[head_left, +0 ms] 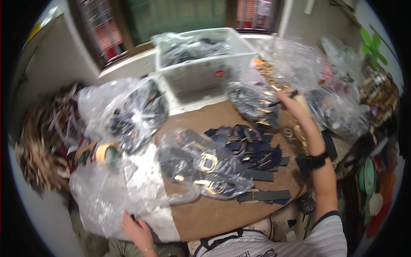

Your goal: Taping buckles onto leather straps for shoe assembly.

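Note:
At the far right of the brown work surface (205, 222), my right hand (289, 100) is closed around a slim black object (293, 94), too blurred to name. My left hand (138, 233) is at the near left edge, against a clear plastic bag (98, 201). Its fingers are bent, and a small dark bit shows by them that I cannot make out. In the middle lies a clear bag of dark strap pieces with gold buckles (207, 163). Beside it, loose dark blue strap pieces (248, 143) are heaped. Several flat dark strips (265, 196) lie nearer me.
A white plastic bin (201, 70) with bagged dark pieces stands at the back. Other filled bags (137, 113) are at left and right. A tape roll (107, 153) sits left. Strip bundles (38, 154) line the left wall; a green fan (373, 47) is at far right.

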Available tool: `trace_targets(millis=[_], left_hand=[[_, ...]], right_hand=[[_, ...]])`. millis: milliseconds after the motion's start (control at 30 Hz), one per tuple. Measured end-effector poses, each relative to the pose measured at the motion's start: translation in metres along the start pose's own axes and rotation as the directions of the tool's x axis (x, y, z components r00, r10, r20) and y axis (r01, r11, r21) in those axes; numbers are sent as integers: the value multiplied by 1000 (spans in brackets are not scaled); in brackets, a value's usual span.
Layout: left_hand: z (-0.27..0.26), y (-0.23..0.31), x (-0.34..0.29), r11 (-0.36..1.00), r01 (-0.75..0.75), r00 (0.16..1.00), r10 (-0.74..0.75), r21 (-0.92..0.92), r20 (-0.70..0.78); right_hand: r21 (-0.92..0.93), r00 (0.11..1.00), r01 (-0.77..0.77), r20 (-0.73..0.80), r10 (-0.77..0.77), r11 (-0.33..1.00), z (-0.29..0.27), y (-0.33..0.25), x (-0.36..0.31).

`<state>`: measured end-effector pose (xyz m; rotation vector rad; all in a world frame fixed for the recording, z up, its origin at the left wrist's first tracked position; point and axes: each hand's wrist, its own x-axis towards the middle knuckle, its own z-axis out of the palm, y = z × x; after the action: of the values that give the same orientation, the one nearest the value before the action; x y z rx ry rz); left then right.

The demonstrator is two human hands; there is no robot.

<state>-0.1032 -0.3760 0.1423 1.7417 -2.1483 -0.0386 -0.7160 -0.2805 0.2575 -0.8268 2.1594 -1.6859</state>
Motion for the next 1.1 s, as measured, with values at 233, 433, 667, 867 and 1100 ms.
trace_targets(millis=[233,433,667,867,1100], left_hand=[[-19,45,25,859,145,989,-119,-491,83],[-50,31,1,878,-126,979,37,-461,-199],[-101,56,-14,799,-283,957,199,-530,-211],[-113,63,-23,676,-407,897,421,-615,-130],[-114,82,-54,117,667,598,505,-736,622]], right_hand=[[27,944,144,295,-146,989,9,-78,-125],[199,731,-87,678,-73,976,146,-141,-226],[221,573,-120,812,-114,968,215,-165,-278],[155,590,-147,807,-39,977,210,-160,-301],[344,755,-297,655,-1,891,194,-134,-338]])
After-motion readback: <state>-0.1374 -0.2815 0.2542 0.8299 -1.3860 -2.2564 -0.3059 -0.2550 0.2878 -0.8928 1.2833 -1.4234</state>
